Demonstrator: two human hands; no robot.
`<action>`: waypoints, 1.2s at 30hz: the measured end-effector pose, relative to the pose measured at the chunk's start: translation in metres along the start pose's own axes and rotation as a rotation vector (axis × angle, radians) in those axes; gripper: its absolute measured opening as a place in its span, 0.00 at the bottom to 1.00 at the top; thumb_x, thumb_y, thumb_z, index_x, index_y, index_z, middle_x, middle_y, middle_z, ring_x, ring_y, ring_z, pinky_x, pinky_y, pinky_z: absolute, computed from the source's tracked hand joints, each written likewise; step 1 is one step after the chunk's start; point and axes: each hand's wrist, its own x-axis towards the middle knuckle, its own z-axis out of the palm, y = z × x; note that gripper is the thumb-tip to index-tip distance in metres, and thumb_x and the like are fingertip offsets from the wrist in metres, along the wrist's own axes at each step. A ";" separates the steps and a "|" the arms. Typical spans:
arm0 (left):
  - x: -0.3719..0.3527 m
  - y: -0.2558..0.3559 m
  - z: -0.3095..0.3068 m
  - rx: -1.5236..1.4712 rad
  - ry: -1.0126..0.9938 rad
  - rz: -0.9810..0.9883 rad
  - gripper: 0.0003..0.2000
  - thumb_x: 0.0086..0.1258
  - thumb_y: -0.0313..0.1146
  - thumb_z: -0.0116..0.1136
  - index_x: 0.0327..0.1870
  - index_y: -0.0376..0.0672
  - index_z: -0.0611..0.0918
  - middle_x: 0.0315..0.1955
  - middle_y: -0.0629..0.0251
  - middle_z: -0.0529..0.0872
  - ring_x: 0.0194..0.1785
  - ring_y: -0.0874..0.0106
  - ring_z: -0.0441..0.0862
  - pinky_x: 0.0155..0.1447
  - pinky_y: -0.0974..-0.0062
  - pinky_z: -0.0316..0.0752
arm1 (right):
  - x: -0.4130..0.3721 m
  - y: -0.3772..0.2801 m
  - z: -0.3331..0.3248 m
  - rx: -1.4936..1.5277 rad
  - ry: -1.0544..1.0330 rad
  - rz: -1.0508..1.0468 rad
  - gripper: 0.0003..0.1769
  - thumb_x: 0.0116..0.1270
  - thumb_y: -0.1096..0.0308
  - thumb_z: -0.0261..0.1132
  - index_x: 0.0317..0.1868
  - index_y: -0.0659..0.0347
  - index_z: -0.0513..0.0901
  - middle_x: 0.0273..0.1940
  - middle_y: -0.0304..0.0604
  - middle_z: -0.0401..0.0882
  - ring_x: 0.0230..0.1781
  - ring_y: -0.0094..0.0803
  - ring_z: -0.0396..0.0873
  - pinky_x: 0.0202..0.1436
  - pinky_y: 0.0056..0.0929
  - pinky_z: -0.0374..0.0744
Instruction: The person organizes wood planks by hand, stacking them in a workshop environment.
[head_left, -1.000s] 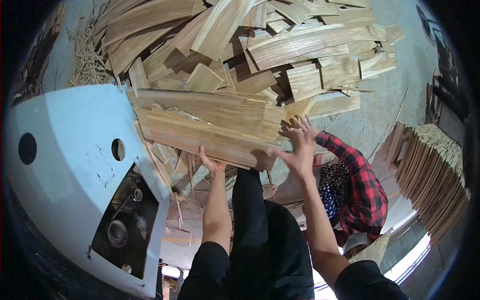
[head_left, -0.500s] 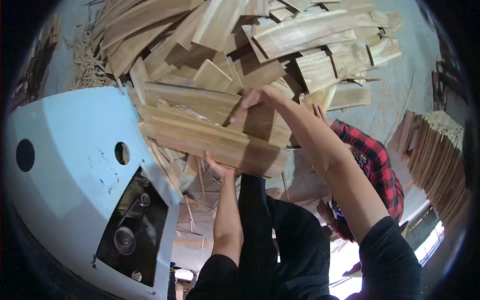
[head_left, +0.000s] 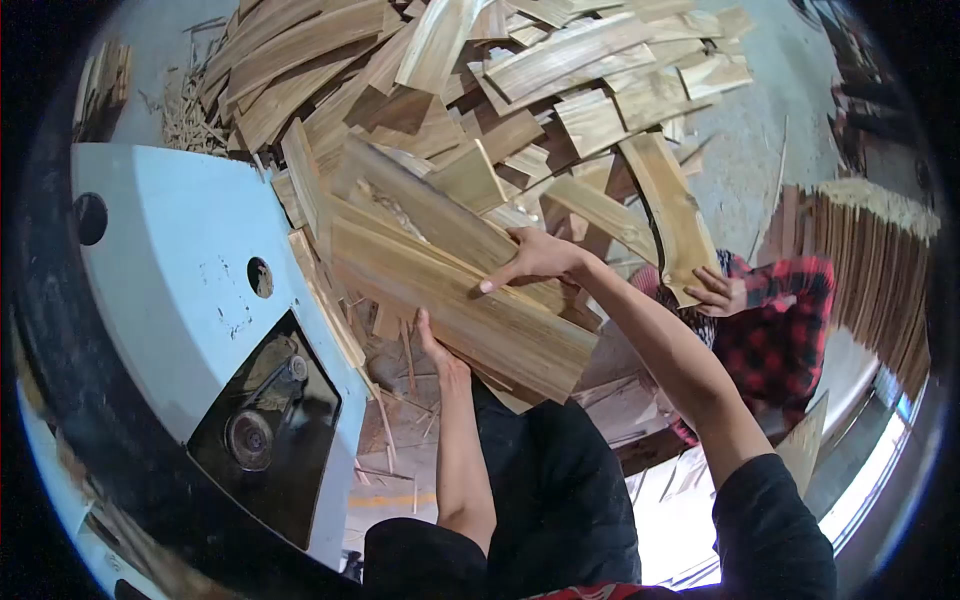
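Observation:
A long wooden board [head_left: 450, 305] lies slantwise in front of me, on top of at least one more board. My left hand [head_left: 442, 352] grips its near edge from below, thumb up against the side. At the far edge is my right hand [head_left: 543, 258], its thumb resting on the board's face and its fingers reaching over a second board [head_left: 430, 205] with a rough, knotty strip. The undersides of the boards and some fingertips are hidden.
A large heap of loose boards [head_left: 560, 70] spreads across the floor ahead. To the left stands a light-blue machine [head_left: 180, 270] with an exposed belt and pulleys [head_left: 255, 430]. At right, a co-worker's hand [head_left: 718, 292] holds another board [head_left: 670, 205], near upright stacked boards [head_left: 870, 270].
My right hand has come down from above onto the boards' far edge. The boards tilt more steeply toward me at their right end. The co-worker has drawn a board out of the heap.

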 end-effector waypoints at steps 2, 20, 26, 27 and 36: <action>-0.016 -0.007 -0.011 0.053 -0.061 -0.020 0.40 0.68 0.60 0.64 0.75 0.44 0.70 0.68 0.58 0.77 0.68 0.56 0.75 0.71 0.55 0.71 | -0.057 -0.011 0.017 0.031 0.141 -0.075 0.62 0.42 0.46 0.89 0.70 0.76 0.71 0.58 0.55 0.84 0.60 0.40 0.82 0.65 0.34 0.79; -0.301 0.026 0.075 0.484 -0.870 -0.318 0.42 0.58 0.44 0.72 0.74 0.38 0.69 0.63 0.55 0.79 0.64 0.58 0.80 0.68 0.57 0.78 | -0.472 0.001 0.159 0.427 0.848 -0.433 0.57 0.38 0.57 0.89 0.70 0.70 0.74 0.59 0.47 0.83 0.63 0.35 0.79 0.71 0.36 0.73; -0.339 0.067 0.119 0.560 -0.849 -0.171 0.40 0.65 0.43 0.67 0.77 0.38 0.65 0.68 0.53 0.75 0.69 0.54 0.76 0.73 0.55 0.75 | -0.553 -0.058 0.209 0.317 1.192 -0.682 0.59 0.38 0.56 0.90 0.72 0.68 0.72 0.63 0.48 0.81 0.66 0.34 0.77 0.71 0.35 0.72; -0.330 0.065 0.128 0.486 -0.887 -0.150 0.41 0.64 0.44 0.67 0.77 0.39 0.65 0.69 0.53 0.75 0.70 0.53 0.76 0.73 0.54 0.74 | -0.562 -0.059 0.217 0.267 1.236 -0.714 0.60 0.38 0.57 0.90 0.72 0.68 0.72 0.63 0.48 0.81 0.66 0.34 0.76 0.71 0.35 0.71; -0.326 0.092 0.193 0.578 -1.154 -0.040 0.48 0.48 0.49 0.69 0.74 0.38 0.68 0.66 0.50 0.77 0.68 0.49 0.76 0.71 0.50 0.77 | -0.498 -0.030 0.256 0.846 1.397 -1.233 0.62 0.41 0.48 0.91 0.71 0.69 0.69 0.67 0.55 0.76 0.71 0.44 0.73 0.75 0.43 0.70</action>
